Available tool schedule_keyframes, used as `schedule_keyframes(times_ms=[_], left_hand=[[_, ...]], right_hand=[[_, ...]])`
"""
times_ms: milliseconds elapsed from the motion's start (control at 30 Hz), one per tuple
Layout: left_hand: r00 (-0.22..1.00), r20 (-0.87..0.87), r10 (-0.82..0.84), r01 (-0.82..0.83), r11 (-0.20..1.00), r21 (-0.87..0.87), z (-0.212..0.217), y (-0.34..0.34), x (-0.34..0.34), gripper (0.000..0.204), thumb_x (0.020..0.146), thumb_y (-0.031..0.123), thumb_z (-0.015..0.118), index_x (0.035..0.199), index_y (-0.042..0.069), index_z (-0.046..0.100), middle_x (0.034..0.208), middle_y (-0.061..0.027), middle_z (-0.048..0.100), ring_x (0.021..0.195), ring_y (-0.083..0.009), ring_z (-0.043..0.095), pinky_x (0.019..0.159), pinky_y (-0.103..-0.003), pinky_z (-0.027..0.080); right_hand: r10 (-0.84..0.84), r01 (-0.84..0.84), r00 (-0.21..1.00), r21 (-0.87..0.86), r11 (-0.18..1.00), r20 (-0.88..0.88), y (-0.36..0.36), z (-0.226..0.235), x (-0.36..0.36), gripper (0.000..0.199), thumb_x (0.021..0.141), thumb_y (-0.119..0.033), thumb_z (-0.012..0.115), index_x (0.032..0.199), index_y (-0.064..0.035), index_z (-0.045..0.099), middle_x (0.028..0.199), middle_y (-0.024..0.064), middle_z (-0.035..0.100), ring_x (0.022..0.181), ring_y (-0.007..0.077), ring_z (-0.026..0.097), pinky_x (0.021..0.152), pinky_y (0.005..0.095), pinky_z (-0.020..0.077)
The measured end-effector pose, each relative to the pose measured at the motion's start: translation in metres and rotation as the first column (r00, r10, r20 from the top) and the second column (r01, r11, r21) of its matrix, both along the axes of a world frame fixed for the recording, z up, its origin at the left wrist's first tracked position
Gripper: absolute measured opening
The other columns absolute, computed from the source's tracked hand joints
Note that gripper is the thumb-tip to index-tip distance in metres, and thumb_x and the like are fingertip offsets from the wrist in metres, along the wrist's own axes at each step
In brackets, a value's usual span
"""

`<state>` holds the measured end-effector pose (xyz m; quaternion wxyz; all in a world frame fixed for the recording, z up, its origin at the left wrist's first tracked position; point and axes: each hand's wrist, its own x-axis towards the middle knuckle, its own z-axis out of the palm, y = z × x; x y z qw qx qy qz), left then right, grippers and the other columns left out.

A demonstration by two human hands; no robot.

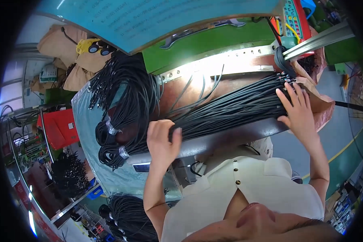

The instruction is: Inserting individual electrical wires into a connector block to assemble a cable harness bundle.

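A long bundle of black cables [234, 103] lies across the brown table, fanned from left to right. My left hand [162, 139] curls its fingers over the bundle's left part, with the thumb standing apart on the near side. At the right end, close to the small connector tips, my right hand [298, 107] rests on the cables with its fingers spread. A few loose cables [203, 90] stray from the bundle toward the far side. Left of my left hand, coiled black cables [135, 92] are heaped, bound in places with clear wrap [112, 127].
Behind the table is a green machine block [207, 40] with a wrench [201, 32] on it, under a bright lamp and a blue sign board [149, 14]. A metal rail [318, 40] juts in at the right. More cables [131, 215] hang or lie low at the left.
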<state>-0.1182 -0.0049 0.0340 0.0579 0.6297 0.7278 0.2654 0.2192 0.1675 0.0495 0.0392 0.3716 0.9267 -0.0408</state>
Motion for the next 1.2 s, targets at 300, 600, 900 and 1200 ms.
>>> schedule_keyframes(times_ms=[300, 600, 900, 1200], left_hand=[[0.598, 0.731, -0.328, 0.776, 0.465, -0.426, -0.011, 0.151, 0.11, 0.032, 0.088, 0.029, 0.056, 0.082, -0.002, 0.061, 0.067, -0.0129, 0.059, 0.058, -0.0239, 0.058, 0.054, -0.034, 0.046], [0.005, 0.884, 0.468, 0.826, 0.496, -0.267, 0.009, 0.139, 0.135, 0.033, 0.097, 0.029, 0.047, 0.106, 0.0, 0.059, 0.05, 0.0048, 0.039, 0.041, -0.0041, 0.031, 0.039, -0.022, 0.019], [-0.076, 0.958, 0.277, 0.826, 0.556, -0.095, 0.007, 0.13, 0.177, 0.026, 0.097, 0.027, 0.047, 0.096, 0.002, 0.055, 0.059, 0.0008, 0.05, 0.046, -0.0035, 0.04, 0.042, -0.019, 0.031], [-0.426, 0.856, 0.293, 0.279, 0.943, -0.184, -0.009, 0.053, 0.148, 0.027, 0.098, 0.029, 0.046, 0.109, 0.007, 0.057, 0.056, 0.0054, 0.039, 0.045, -0.0022, 0.03, 0.042, -0.018, 0.021]], right_hand=[[0.24, -0.348, 0.833, -0.137, 0.927, -0.498, 0.098, -0.062, -0.113, 0.027, 0.083, -0.026, 0.061, 0.095, -0.0022, 0.058, 0.088, 0.0165, 0.061, 0.084, 0.0323, 0.058, 0.074, 0.0393, 0.0463], [0.184, -0.401, 0.817, -0.31, 0.862, -0.546, 0.122, -0.057, -0.104, 0.028, 0.085, -0.025, 0.058, 0.1, -0.0011, 0.06, 0.091, 0.0145, 0.065, 0.085, 0.0309, 0.061, 0.077, 0.0375, 0.0464], [0.146, -0.42, 0.896, -0.693, 0.586, -0.42, 0.109, -0.034, -0.089, 0.027, 0.083, -0.02, 0.06, 0.106, -0.0048, 0.062, 0.088, 0.0104, 0.064, 0.085, 0.0218, 0.06, 0.076, 0.0326, 0.0458], [0.185, -0.461, 0.763, -0.321, 0.827, -0.619, 0.073, -0.041, -0.078, 0.023, 0.08, 0.0, 0.058, 0.103, -0.0024, 0.062, 0.092, 0.0112, 0.06, 0.087, 0.0277, 0.057, 0.079, 0.0339, 0.0442]])
